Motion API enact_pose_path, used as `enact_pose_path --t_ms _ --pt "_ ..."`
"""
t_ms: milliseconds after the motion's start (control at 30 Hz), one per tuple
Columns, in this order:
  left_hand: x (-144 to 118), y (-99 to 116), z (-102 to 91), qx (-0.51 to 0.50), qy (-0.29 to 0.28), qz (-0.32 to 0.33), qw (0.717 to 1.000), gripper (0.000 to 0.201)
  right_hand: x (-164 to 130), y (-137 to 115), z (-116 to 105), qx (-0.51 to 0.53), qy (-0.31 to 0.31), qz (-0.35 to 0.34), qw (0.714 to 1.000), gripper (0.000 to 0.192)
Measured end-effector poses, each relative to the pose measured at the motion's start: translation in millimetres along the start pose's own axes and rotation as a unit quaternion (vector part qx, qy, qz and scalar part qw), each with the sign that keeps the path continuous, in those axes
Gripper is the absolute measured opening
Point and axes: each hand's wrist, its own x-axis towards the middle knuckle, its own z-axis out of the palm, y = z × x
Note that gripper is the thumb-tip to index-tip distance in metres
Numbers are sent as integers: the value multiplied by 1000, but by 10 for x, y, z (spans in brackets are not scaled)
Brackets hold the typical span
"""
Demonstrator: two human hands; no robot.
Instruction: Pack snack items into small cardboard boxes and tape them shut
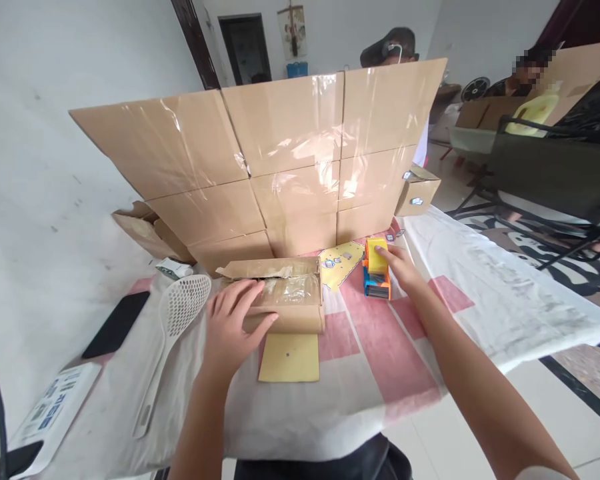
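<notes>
The left hand (pixel 233 323) lies flat and open on a small cardboard box (pixel 285 297). The fingers are spread over the left end of the box and press down on it. They do not grip it. The box lies on its side in the middle of the table (pixel 505 300). Its long side runs from left to right. Shiny clear tape covers its top, and one flap at the back sticks up a little. I cannot see inside the box. A flat yellow card (pixel 290 358) lies under the front of the box and pokes out toward the person.

The right hand (pixel 400 265) reaches out to a tape dispenser (pixel 377 270). The dispenser is orange, yellow and blue. The fingertips rest on its yellow top, loosely bent and not closed around it. The dispenser sits to the right of the box, a little farther back, so the right hand is the near one to it. Its long side points away from the person.

A white slotted spoon (pixel 173 333) lies left of the box. A black phone (pixel 116 325) lies farther left. A big wall of taped cardboard (pixel 260 160) stands behind everything.
</notes>
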Motion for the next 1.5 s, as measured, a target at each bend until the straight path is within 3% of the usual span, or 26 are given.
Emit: enact_pose_path --t_ms 100,133,167,233,300,400,467,567,700,833,900,1133,1400,1500 --pt "-55 441 142 -82 51 42 994 9 -119 32 146 48 -16 -37 998 58" --pt "-57 641 230 -141 11 43 989 8 -173 28 184 60 -21 -54 997 57" --pt "-36 849 336 -209 -63 30 975 13 -230 18 216 69 -25 -70 995 55" --pt "82 1228 587 -331 -223 -70 914 40 -346 -11 262 85 -25 -96 991 49" --pt "276 1474 853 -411 -287 -196 843 67 -447 -34 281 94 -29 -104 990 44" --pt "540 1564 1181 -492 -343 -290 746 48 -525 -20 264 81 -35 -101 991 41" --pt "614 1526 1314 -515 -349 -302 722 32 -511 30 234 74 -35 -111 990 43" --pt "603 1476 1393 -517 -324 -317 726 23 -425 136 197 69 -33 -127 989 48" --pt "572 1483 1356 -503 -299 -328 742 15 -327 214 181 19 8 -157 987 53" --pt "546 1531 1250 -453 -241 -273 814 7 -328 186 159 -28 52 -188 981 51" --pt "514 1566 1213 -456 -227 -249 823 4 -340 170 146 -39 63 -186 980 54" --pt "470 1637 1218 -556 -316 -351 684 16 -348 135 92 -33 97 -195 975 60" --pt "315 1666 1232 -563 -313 -361 675 22 -363 8 79 38 155 -116 980 59" --pt "302 1679 1238 -561 -309 -368 674 26 -349 -14 46 38 143 -102 984 60"
